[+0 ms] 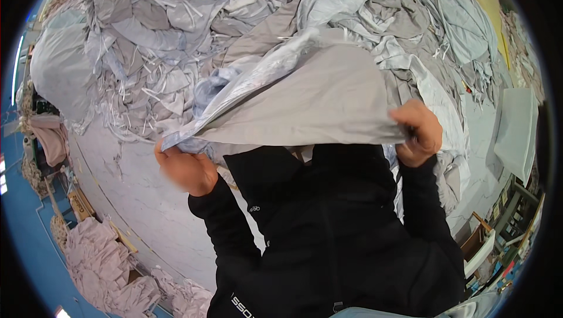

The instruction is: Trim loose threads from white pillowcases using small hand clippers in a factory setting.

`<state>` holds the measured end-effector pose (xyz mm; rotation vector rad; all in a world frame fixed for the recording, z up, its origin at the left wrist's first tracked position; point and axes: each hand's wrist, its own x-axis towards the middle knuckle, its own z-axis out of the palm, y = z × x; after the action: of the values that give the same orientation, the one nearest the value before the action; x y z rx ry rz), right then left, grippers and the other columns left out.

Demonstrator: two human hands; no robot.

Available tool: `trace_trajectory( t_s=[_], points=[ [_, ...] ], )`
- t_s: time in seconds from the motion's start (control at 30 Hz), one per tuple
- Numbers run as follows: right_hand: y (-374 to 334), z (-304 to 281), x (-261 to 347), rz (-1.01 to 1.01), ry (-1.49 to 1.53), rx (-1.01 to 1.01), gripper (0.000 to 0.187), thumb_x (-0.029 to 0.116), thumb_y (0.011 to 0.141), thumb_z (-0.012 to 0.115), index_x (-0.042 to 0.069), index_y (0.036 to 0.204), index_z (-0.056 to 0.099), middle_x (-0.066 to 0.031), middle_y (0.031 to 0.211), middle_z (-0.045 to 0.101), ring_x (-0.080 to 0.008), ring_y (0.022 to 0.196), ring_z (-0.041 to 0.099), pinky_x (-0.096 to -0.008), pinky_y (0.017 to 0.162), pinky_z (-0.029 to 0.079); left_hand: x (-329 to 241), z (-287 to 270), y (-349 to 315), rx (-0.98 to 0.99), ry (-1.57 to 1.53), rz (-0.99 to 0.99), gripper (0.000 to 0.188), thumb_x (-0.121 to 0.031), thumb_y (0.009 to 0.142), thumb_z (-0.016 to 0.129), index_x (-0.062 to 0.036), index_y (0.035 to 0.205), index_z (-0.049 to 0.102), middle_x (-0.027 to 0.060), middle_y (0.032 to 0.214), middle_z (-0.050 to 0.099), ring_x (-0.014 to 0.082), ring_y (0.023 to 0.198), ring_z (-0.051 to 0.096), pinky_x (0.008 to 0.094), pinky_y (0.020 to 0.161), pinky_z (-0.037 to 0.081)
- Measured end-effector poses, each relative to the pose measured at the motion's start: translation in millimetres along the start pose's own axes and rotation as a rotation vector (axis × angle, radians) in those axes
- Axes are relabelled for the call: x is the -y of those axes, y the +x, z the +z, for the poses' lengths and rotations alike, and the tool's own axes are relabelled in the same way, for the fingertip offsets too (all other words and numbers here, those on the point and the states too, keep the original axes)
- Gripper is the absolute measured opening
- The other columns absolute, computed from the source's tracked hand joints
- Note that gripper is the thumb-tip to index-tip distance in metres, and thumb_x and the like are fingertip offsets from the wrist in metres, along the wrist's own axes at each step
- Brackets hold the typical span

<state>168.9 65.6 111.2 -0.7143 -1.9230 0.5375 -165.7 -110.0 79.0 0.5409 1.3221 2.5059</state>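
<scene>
A piece of grey fabric (305, 98) with a pale blue patterned side is stretched between my two hands, its near edge drawn almost straight in front of my chest. My left hand (189, 168) is closed on the left corner, where the blue patterned layer folds over; the hand is slightly blurred. At the other end, my right hand (419, 133) grips the right part of the edge. The far part of the fabric runs up against a large heap of cloth (252, 10) in grey, pale blue and white, with thin white ties among the folds.
A white marble-patterned tabletop (135, 189) lies under the heap. Pinkish cloth (102, 259) is piled at the lower left, beside a blue floor (23, 230). To the right stand a pale panel (516, 133) and a cluttered rack (510, 218).
</scene>
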Motion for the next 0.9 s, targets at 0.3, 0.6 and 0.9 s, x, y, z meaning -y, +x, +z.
trace_trajectory(
  t_s=[0.3, 0.6, 0.9],
  points=[
    [-39.9, 20.8, -3.8, 0.563, 0.5, 0.843, 0.024, 0.009, 0.072, 0.083, 0.004, 0.091, 0.069, -0.0034, 0.077, 0.063, -0.0127, 0.066, 0.057, -0.0256, 0.058, 0.041, 19.5, -70.3, -32.7, 0.003, 0.394, -0.134, 0.014, -0.012, 0.102, 0.053, 0.0003, 0.101, 0.059, 0.0031, 0.095, 0.062, 0.0085, 0.086, 0.056, 0.022, 0.08, 0.043],
    [12.9, 174.6, 17.6, 0.159, 0.421, 0.454, 0.031, -0.001, 0.077, 0.073, 0.007, 0.107, 0.068, -0.0051, 0.09, 0.062, -0.0143, 0.068, 0.058, -0.0252, 0.06, 0.047, 20.8, -68.5, -39.1, -0.008, 0.364, -0.138, 0.015, -0.011, 0.102, 0.052, 0.0014, 0.101, 0.06, 0.0006, 0.093, 0.063, 0.0057, 0.084, 0.054, 0.0198, 0.077, 0.042],
    [-11.3, 221.8, 12.8, -0.012, 0.403, 0.473, 0.037, -0.01, 0.065, 0.072, 0.005, 0.098, 0.068, -0.009, 0.094, 0.061, -0.0208, 0.069, 0.064, -0.0286, 0.06, 0.052, 18.7, -75.7, -42.5, 0.031, 0.531, -0.181, 0.012, -0.007, 0.101, 0.053, 0.0014, 0.103, 0.062, -0.0001, 0.095, 0.062, 0.0056, 0.086, 0.053, 0.0218, 0.081, 0.043]
  ],
)
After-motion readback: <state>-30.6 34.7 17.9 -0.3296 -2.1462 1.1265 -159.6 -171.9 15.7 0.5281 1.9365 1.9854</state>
